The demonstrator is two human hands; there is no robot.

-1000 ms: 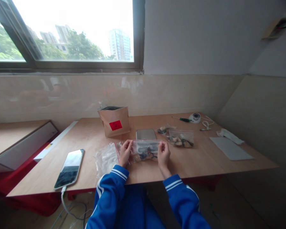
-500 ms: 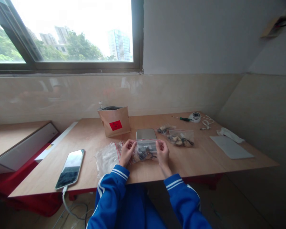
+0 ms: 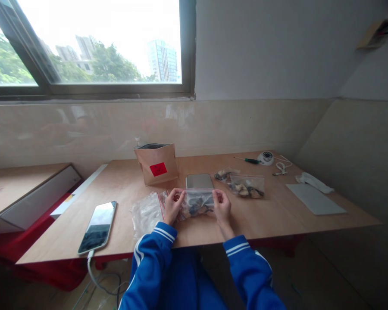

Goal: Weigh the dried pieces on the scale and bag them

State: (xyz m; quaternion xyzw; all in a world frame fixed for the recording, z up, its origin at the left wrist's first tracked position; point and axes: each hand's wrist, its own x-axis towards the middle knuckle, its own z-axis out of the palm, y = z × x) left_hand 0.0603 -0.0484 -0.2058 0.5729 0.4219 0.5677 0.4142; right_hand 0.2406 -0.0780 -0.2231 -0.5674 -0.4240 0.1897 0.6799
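A clear zip-lock bag (image 3: 198, 204) with dark and pale dried pieces inside is stretched between my hands near the table's front edge. My left hand (image 3: 173, 206) pinches its top left corner, thumb against fingers. At the top right corner my right hand (image 3: 222, 206) pinches the bag in the same way. Just behind the bag lies a flat, silver-topped device (image 3: 199, 181), partly hidden by it. Flat clear bags with red zip strips (image 3: 147, 213) lie beside my left hand. Two more filled bags, one in front (image 3: 247, 187) and one behind (image 3: 225, 174), rest right of the device.
An open brown paper pouch (image 3: 157, 165) with a red label stands at the back. A phone (image 3: 98, 227) with a charging cable lies at left. Toward the right are a green-handled screwdriver (image 3: 252, 161), a white dome camera (image 3: 265, 158), a white sheet (image 3: 316, 199) and a white cloth (image 3: 314, 182).
My hands stay on the bag's top corners, with almost no movement. The whole view has shifted very slightly.
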